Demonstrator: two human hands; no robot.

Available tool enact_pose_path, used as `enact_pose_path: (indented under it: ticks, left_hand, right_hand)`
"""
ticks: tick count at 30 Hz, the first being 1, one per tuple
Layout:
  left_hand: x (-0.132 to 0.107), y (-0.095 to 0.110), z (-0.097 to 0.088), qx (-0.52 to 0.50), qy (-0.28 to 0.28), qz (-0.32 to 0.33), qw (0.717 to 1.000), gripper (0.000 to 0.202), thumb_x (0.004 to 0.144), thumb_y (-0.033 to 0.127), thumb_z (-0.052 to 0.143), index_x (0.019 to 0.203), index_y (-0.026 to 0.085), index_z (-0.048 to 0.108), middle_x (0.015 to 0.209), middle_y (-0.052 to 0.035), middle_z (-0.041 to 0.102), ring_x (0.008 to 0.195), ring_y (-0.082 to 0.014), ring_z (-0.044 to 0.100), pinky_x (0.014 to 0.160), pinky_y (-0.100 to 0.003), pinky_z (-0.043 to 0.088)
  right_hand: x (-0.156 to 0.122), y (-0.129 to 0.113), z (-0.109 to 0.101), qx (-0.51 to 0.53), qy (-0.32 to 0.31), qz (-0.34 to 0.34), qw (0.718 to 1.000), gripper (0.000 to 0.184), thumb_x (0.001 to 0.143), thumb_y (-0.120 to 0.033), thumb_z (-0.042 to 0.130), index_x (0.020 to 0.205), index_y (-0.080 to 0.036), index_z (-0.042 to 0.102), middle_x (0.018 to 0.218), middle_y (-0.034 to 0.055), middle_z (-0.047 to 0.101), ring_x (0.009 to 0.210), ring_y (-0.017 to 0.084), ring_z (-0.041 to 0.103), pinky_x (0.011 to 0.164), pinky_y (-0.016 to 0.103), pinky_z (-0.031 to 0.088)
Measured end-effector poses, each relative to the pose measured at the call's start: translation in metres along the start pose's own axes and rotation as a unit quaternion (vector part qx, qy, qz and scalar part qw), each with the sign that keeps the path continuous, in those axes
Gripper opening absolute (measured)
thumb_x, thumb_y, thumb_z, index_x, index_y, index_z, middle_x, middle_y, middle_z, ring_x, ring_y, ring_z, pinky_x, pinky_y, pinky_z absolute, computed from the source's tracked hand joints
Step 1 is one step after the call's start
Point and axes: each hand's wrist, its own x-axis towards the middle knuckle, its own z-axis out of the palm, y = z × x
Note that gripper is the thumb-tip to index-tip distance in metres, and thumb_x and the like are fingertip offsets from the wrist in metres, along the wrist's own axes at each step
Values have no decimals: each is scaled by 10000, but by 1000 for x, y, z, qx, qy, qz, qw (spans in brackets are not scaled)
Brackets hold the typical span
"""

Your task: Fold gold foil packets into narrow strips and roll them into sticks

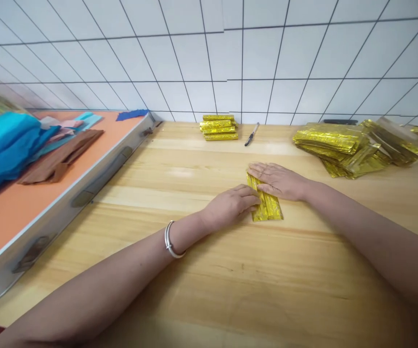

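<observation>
1. Nearest the camera, the left forearm lay across the lower left of the frame, a silver bangle at its wrist.
2. The left hand had its fingers bent down onto the left side of the gold foil piece, right of centre on the desk; whether it pinched the foil could not be told.
3. The right hand lay open, palm down, over the foil's upper part.
4. The step looked like flattening or creasing. Doing it well called for one hand steadying while the other pressed evenly along the ridges, since thin foil would likely slip or wrinkle.
5. Farther out, gold rolls and a pen lay at upper centre, a foil pile at upper right.
</observation>
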Motion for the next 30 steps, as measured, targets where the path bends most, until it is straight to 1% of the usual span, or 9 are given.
enact_pose_path:
  ticks: [2, 4, 8, 14, 17, 20, 23, 27, 30]
  left_hand:
    - [8, -3, -4, 39, -26, 18, 999, 288, 921, 179, 394, 1122, 155, 599, 1134, -106, 598, 1082, -195, 529, 983, -354, 429]
    - [17, -6, -9, 56, -41, 33, 997, 325, 911, 159, 406, 1195, 165, 565, 1199, -108, 566, 1105, -196, 514, 973, -342, 433]
    - [28, -11, -12, 86, -87, 81, 989, 354, 940, 220, 405, 1268, 234, 537, 1221, -84, 549, 1130, -202, 480, 986, -336, 409]
    - [22, -11, -6, 128, -111, 48, 984, 388, 965, 273, 350, 1330, 299, 477, 1201, -73, 535, 1057, -206, 469, 959, -357, 407]
    - [20, -13, -4, 113, -106, 48, 987, 392, 958, 261, 366, 1333, 313, 471, 1232, -70, 516, 1089, -211, 445, 981, -368, 387]
    - [21, -16, -3, 99, -101, 48, 989, 390, 948, 265, 390, 1322, 322, 482, 1235, -75, 505, 1094, -215, 437, 986, -377, 377]
    - [21, -18, -3, 91, -100, 38, 990, 388, 935, 254, 414, 1304, 340, 500, 1262, -79, 470, 1113, -219, 434, 982, -388, 376]
    - [22, -20, -5, 88, -81, 29, 992, 394, 901, 210, 458, 1240, 393, 539, 1393, -45, 349, 1237, -247, 365, 1037, -447, 316]
    - [23, -25, -8, 70, -67, 4, 995, 369, 874, 219, 486, 1235, 286, 525, 1376, -87, 372, 1261, -251, 360, 1054, -455, 308]
  right_hand:
    - [4, 9, -2, -3, 4, -4, 1000, 617, 928, -487, 322, 1474, -222, 208, 1533, 73, 208, 1393, 245, 218, 1112, 474, 215]
    - [8, 17, -4, -5, 7, -5, 1000, 612, 931, -480, 315, 1472, -212, 216, 1531, 82, 215, 1392, 250, 220, 1108, 485, 217]
    - [14, 24, -3, -10, 14, -10, 1000, 599, 936, -463, 309, 1465, -191, 238, 1527, 96, 227, 1391, 257, 221, 1105, 493, 219]
    - [3, 3, -13, -61, 54, 30, 996, 578, 916, -392, 395, 1434, -145, 319, 1519, 142, 238, 1385, 281, 230, 1088, 486, 252]
    - [-14, -12, -13, -65, 80, 51, 993, 515, 913, -328, 414, 1413, -211, 367, 1504, 89, 302, 1372, 267, 269, 1079, 475, 277]
    - [-30, -16, -5, -17, 51, 56, 997, 509, 937, -354, 352, 1425, -210, 344, 1472, 87, 366, 1352, 242, 317, 1087, 455, 287]
    - [-37, -12, 1, 19, 18, 58, 998, 560, 934, -406, 349, 1451, -199, 286, 1496, 92, 319, 1372, 249, 276, 1106, 470, 251]
    - [-37, -7, -4, 40, -8, 41, 998, 640, 912, -461, 385, 1473, -203, 216, 1522, 100, 251, 1389, 265, 227, 1109, 496, 226]
    - [-35, -6, -11, 42, -27, 24, 998, 696, 897, -486, 406, 1485, -208, 158, 1538, 99, 193, 1398, 280, 192, 1111, 508, 216]
